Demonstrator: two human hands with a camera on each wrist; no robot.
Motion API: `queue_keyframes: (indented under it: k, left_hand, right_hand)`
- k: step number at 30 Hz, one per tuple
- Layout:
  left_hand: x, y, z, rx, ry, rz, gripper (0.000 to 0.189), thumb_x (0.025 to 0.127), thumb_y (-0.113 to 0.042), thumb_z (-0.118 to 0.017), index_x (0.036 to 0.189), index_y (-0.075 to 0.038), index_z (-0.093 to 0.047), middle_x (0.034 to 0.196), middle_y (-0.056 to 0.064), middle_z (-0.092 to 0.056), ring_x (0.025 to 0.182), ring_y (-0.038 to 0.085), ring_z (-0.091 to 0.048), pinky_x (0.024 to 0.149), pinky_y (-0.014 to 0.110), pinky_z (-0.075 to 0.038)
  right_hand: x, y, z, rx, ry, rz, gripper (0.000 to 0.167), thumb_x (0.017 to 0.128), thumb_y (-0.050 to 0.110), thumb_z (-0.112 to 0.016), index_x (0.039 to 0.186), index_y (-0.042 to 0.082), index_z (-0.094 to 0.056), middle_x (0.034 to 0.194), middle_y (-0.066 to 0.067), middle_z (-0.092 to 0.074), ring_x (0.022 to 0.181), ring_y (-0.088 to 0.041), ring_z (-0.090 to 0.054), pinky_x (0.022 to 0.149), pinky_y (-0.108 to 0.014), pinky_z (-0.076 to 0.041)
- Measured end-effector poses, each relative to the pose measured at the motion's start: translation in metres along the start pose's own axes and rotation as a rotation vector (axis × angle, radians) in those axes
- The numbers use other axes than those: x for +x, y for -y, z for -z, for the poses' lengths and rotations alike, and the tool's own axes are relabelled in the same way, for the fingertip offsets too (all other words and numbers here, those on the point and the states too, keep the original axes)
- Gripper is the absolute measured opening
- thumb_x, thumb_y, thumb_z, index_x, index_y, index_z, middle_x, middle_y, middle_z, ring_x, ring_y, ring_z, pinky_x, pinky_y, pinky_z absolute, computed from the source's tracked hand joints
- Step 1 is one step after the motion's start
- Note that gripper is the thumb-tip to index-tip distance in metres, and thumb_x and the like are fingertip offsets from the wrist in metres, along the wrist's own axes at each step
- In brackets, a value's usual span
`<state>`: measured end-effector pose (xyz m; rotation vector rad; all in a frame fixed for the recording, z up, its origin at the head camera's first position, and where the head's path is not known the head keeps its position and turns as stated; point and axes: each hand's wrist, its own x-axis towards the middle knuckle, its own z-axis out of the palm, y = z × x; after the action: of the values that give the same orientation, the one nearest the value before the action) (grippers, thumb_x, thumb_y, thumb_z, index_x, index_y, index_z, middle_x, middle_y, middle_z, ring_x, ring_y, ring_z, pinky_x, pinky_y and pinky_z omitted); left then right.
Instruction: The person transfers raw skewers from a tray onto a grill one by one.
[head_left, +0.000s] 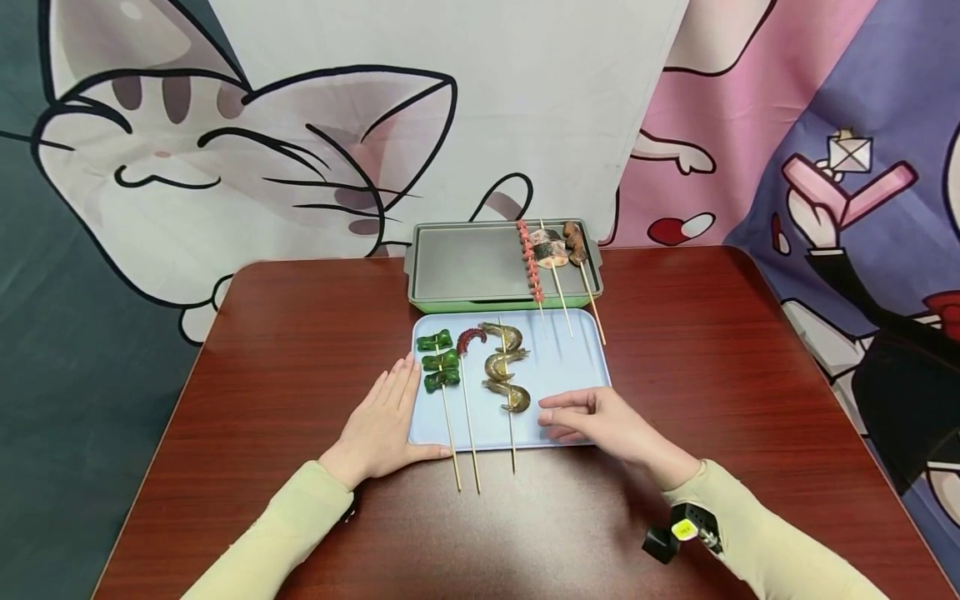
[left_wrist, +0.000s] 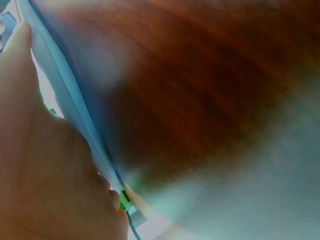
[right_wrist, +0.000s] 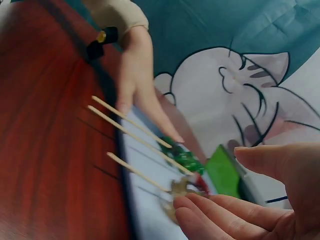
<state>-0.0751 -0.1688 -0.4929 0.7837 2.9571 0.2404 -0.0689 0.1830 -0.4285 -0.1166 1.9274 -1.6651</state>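
My left hand (head_left: 380,425) lies along the left edge of the light blue tray (head_left: 570,358), fingers straight, thumb at the front edge. In the left wrist view that hand (left_wrist: 55,165) presses against the tray's side. Over the tray's right part hovers my right hand (head_left: 600,422), thumb and fingers apart with nothing between them. Nearest to it is a skewer of shrimp (head_left: 516,398). Further left on the tray lie a skewer with a dark red curled tentacle (head_left: 470,337) and a skewer of green pepper pieces (head_left: 440,361). Their sticks overhang the front edge.
Behind the tray stands a grill pan (head_left: 465,258) with a green base. On its right side lie a pink-red sausage skewer (head_left: 529,262), a fish slice skewer (head_left: 550,248) and a brown meat skewer (head_left: 575,243). A reddish wooden table (head_left: 300,333) carries everything.
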Motion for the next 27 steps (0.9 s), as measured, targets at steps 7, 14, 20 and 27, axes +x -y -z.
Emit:
queue_keyframes:
  k: [7, 14, 20, 27]
  left_hand:
    - [0.000, 0.001, -0.001, -0.008, -0.019, -0.011, 0.129, 0.082, -0.089, -0.047, 0.158, 0.010, -0.016, 0.166, 0.026, -0.011, 0.153, 0.037, -0.012, 0.122, 0.048, -0.016]
    - [0.000, 0.001, -0.002, 0.021, -0.016, -0.011, 0.129, 0.081, -0.091, -0.042, 0.158, 0.009, -0.015, 0.166, 0.025, -0.009, 0.153, 0.037, -0.012, 0.122, 0.048, -0.015]
    - [0.000, 0.001, -0.002, 0.008, -0.032, -0.020, 0.129, 0.081, -0.090, -0.045, 0.157, 0.011, -0.018, 0.165, 0.027, -0.012, 0.152, 0.038, -0.014, 0.122, 0.048, -0.017]
    - [0.000, 0.004, -0.007, 0.026, -0.024, -0.013, 0.130, 0.080, -0.091, -0.043, 0.158, 0.009, -0.015, 0.166, 0.025, -0.009, 0.153, 0.036, -0.011, 0.122, 0.048, -0.016]
  right_hand:
    - [0.005, -0.018, -0.011, 0.084, 0.052, -0.064, 0.048, 0.101, 0.018, -0.064, 0.133, -0.018, -0.056, 0.115, -0.028, -0.069, 0.100, -0.037, -0.071, 0.085, -0.041, -0.059]
    - [0.010, -0.025, -0.019, 0.153, 0.062, -0.081, 0.048, 0.100, 0.017, -0.064, 0.133, -0.017, -0.056, 0.113, -0.029, -0.069, 0.100, -0.036, -0.071, 0.085, -0.040, -0.059]
    - [0.015, -0.027, -0.024, 0.207, 0.075, -0.100, 0.048, 0.100, 0.014, -0.065, 0.134, -0.019, -0.054, 0.112, -0.030, -0.069, 0.095, -0.031, -0.073, 0.083, -0.037, -0.059]
    - [0.019, -0.027, -0.028, 0.251, 0.062, -0.109, 0.049, 0.098, 0.012, -0.066, 0.134, -0.019, -0.053, 0.116, -0.031, -0.067, 0.089, -0.027, -0.074, 0.080, -0.035, -0.060]
